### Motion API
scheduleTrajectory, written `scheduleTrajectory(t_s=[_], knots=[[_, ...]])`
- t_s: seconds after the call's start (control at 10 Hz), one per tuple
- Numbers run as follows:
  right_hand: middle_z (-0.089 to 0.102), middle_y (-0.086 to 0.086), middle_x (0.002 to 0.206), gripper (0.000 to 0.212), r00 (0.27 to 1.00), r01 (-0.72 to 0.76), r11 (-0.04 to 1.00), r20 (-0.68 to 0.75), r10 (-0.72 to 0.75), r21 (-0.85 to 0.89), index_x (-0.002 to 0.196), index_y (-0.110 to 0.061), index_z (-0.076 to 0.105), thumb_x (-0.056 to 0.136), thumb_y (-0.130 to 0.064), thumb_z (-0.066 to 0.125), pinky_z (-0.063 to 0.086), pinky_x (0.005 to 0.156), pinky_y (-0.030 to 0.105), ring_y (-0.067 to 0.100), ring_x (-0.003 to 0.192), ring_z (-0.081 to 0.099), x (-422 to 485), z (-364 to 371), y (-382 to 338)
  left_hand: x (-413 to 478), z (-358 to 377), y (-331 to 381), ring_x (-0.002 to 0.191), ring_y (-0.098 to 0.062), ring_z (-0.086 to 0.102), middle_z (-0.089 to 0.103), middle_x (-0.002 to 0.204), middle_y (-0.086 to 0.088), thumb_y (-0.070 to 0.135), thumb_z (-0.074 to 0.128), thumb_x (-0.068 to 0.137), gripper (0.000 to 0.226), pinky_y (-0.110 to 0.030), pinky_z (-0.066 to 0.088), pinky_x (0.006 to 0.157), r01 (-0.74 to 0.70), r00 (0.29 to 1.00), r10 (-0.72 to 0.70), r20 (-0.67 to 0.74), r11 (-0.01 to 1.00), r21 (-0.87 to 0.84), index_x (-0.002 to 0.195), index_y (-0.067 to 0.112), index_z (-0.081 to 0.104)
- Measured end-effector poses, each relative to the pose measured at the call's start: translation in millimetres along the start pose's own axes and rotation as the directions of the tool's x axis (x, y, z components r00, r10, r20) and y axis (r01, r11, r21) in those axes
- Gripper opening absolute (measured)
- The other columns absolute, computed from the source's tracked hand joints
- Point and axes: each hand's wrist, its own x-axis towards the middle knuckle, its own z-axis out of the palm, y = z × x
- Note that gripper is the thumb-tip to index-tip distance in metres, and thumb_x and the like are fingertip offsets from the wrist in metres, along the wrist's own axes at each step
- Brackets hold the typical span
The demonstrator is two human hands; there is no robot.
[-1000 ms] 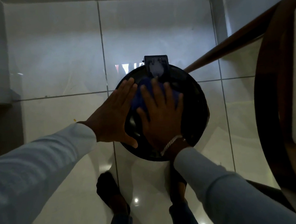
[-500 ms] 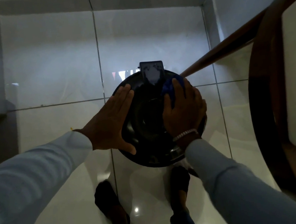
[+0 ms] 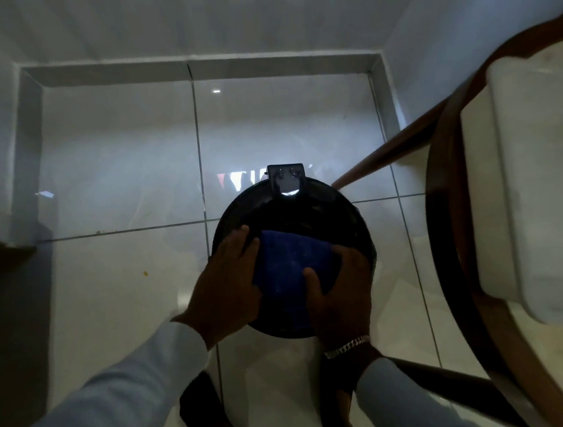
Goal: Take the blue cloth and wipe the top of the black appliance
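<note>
The blue cloth (image 3: 290, 267) is being held flat on the round top of the black appliance (image 3: 290, 209), over the middle and the six o'clock half of the lid. It is being grasped by the right hand (image 3: 339, 293) at its five o'clock corner, with the thumb laid over the cloth and the fingers curled along its edge. The left hand (image 3: 227, 287) is being rested, fingers extended, on the lid's nine o'clock rim, touching the cloth's left edge; whether the cloth is being pinched by it or only steadied cannot be told. The taking of the cloth is judged as done, and the wiping as under way. The far arc of the lid, from ten o'clock round to two o'clock, and the hinge block (image 3: 286, 180) at twelve o'clock are lying uncovered; whether they are already clean cannot be judged in this dim light. The appliance is standing on the tiled floor (image 3: 123, 263), with a round wooden table (image 3: 447, 231) near at three o'clock.
</note>
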Motion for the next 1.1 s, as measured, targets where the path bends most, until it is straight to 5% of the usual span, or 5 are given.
scheduleTrajectory(t_s=[0.3,0.5,0.7,0.9,1.1], knots=[[0.052,0.016,0.135,0.065,0.905,-0.410,0.880,0.225,0.360,0.240,0.135,-0.008,0.042,0.079,-0.012,0.073,0.043,0.101,0.036,0.029,0.123,0.050,4,-33,-44,18,-12,68,0.103,-0.037,0.063,0.065,0.099,-0.014,0.003,0.075,0.072,0.047,-0.041,0.051,0.090,0.492,0.738,-0.673,-0.046,0.583,-0.647,0.116,0.008,0.058],[0.066,-0.017,0.109,0.068,0.995,-0.081,0.891,-0.013,0.097,0.447,0.126,-0.032,0.046,0.068,-0.031,0.082,0.058,0.075,0.023,0.002,0.098,0.064,-4,-154,-94,-3,-103,155,0.081,-0.003,0.069,0.071,0.092,0.008,0.008,0.073,0.076,0.039,-0.028,0.057,0.068,0.164,0.846,-0.473,-0.245,0.669,-0.725,0.096,0.039,0.060],[0.066,-0.014,0.095,0.065,0.963,-0.098,0.938,-0.206,0.173,0.332,0.121,-0.046,0.041,0.070,-0.029,0.079,0.054,0.057,0.015,0.004,0.078,0.067,30,-276,-70,31,-104,300,0.090,-0.011,0.067,0.070,0.097,0.002,0.009,0.068,0.081,0.028,-0.035,0.058,0.078,0.063,0.931,-0.296,-0.215,0.709,-0.702,0.105,0.021,0.060],[0.067,0.012,0.112,0.042,0.955,-0.295,0.944,0.026,0.295,0.144,0.118,-0.019,0.054,0.081,-0.010,0.070,0.055,0.074,0.029,0.017,0.084,0.062,71,-294,-24,46,-72,368,0.143,-0.019,0.024,0.021,0.156,0.000,0.016,0.056,0.086,0.080,-0.035,0.025,0.118,0.230,0.973,-0.173,0.153,0.788,-0.571,0.150,0.025,0.008],[0.061,0.011,0.110,0.043,0.994,-0.102,0.986,-0.025,0.106,0.129,0.114,-0.006,0.061,0.074,-0.008,0.077,0.043,0.085,0.021,0.030,0.108,0.059,62,-331,-86,24,-169,366,0.145,-0.011,0.021,0.024,0.158,0.001,0.021,0.057,0.090,0.065,-0.016,0.015,0.113,-0.014,0.986,-0.061,-0.155,0.898,-0.440,0.146,0.022,0.024]])
